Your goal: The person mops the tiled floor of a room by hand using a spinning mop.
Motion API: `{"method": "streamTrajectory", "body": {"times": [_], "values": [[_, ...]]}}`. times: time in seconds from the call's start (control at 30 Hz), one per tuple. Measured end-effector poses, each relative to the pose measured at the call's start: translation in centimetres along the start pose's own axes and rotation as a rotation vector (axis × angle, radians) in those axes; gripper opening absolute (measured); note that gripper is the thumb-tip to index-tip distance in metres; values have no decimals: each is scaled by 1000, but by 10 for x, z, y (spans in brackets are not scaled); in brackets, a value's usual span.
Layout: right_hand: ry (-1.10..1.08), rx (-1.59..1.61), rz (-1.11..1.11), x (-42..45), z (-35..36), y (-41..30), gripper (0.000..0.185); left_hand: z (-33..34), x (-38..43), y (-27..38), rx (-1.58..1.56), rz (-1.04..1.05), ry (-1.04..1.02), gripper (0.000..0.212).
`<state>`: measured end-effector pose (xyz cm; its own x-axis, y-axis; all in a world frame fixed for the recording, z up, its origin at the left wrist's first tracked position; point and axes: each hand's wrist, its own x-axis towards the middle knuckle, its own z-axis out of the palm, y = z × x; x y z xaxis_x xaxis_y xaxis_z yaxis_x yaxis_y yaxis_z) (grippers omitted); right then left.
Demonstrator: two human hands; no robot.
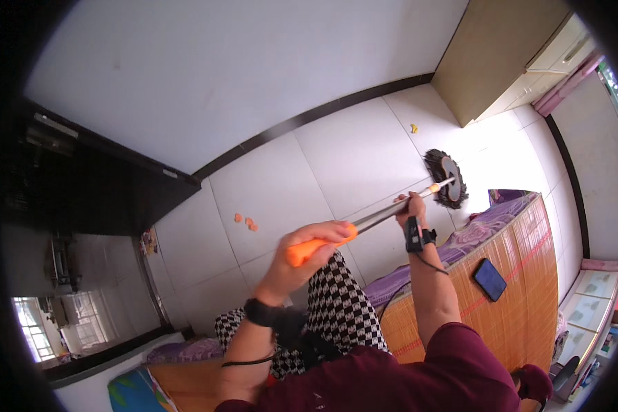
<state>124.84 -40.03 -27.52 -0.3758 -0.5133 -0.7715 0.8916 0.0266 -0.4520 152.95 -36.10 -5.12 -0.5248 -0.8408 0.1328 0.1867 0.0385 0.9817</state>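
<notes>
I hold a long-handled mop with both hands. My left hand wraps around its orange grip at the upper end. Farther down, my right hand is closed around the metal pole, close to an orange collar. The mop head has dark shaggy fibres around a grey plate and rests on the white tiled floor. A small yellow scrap lies on the tiles beyond the head. Several orange-pink bits lie on the floor ahead of my left hand.
A bed with a woven mat and purple skirt stands at right; a dark smartphone lies on it. A beige cabinet stands at the far right. A dark baseboard edges the wall. Glossy black furniture is at left.
</notes>
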Motion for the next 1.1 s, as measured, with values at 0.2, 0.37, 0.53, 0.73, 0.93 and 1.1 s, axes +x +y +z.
{"method": "streamTrajectory", "body": {"times": [0.2,0.37,0.53,0.73,0.93,1.1], "values": [[-58,-142,-46,56,38,-47,14,20,51,-22,5,43,-72,15],[-105,-316,-36,79,83,-16,14,5,37,-19,195,108,53,14],[-328,-545,181,27,112,121,16,-38,-68,12,303,35,363,13],[-569,-836,504,-120,102,282,21,-46,-235,70,398,-37,924,8],[-872,-1197,681,-255,53,427,29,-16,-376,102,619,73,1135,12],[-1646,-1403,236,-303,7,517,25,1,-412,133,947,84,1169,13]]}}
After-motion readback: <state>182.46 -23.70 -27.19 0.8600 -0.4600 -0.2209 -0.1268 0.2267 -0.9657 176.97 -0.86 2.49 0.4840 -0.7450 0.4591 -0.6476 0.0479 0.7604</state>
